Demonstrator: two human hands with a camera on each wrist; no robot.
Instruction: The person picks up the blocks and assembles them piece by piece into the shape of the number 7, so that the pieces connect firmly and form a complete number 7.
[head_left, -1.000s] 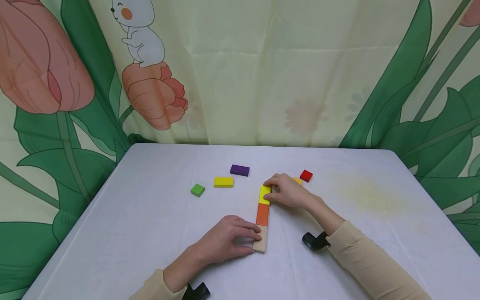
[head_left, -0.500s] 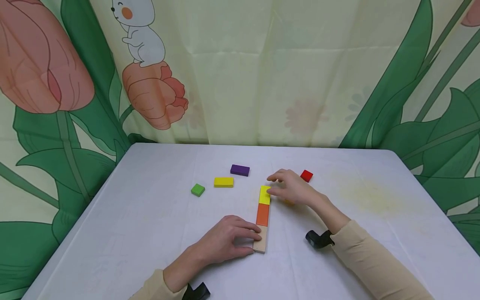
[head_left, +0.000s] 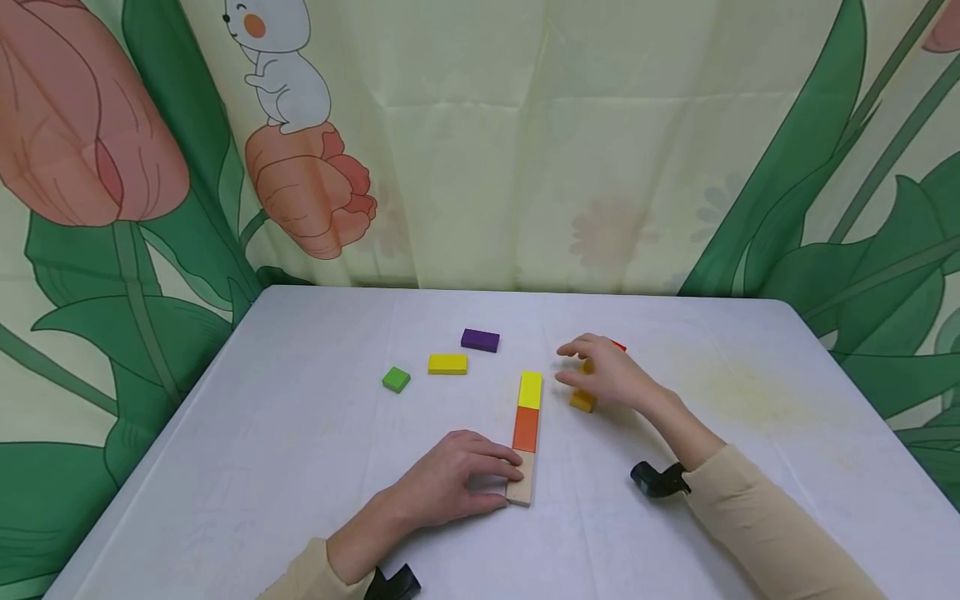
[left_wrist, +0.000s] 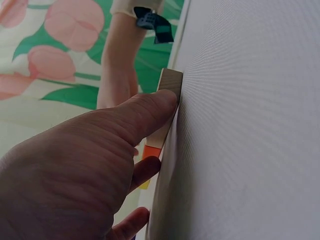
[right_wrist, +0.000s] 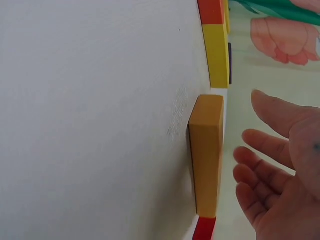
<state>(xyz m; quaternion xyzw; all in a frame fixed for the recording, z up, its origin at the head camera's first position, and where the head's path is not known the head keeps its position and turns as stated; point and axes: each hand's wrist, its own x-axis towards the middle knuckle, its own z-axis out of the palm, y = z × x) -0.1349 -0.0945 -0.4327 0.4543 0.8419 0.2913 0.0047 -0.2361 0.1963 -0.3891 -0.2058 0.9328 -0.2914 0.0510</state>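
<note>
Head view: flowered fabric (head_left: 465, 167) hung behind the white table (head_left: 300, 400); above it the right hand (head_left: 606, 372) hovered empty; the left hand (head_left: 457, 473), unclenched, touched a wooden block (head_left: 525, 490).

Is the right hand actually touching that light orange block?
Apart: the right wrist view shows pale curtain in the gap between the right hand and the light orange block.

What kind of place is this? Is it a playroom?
Maybe a play corner indoors, though I can't see the whole room. There's a table under a white cover, colored blocks on it, and behind it a creased curtain printed with big flowers and a white animal.
</note>
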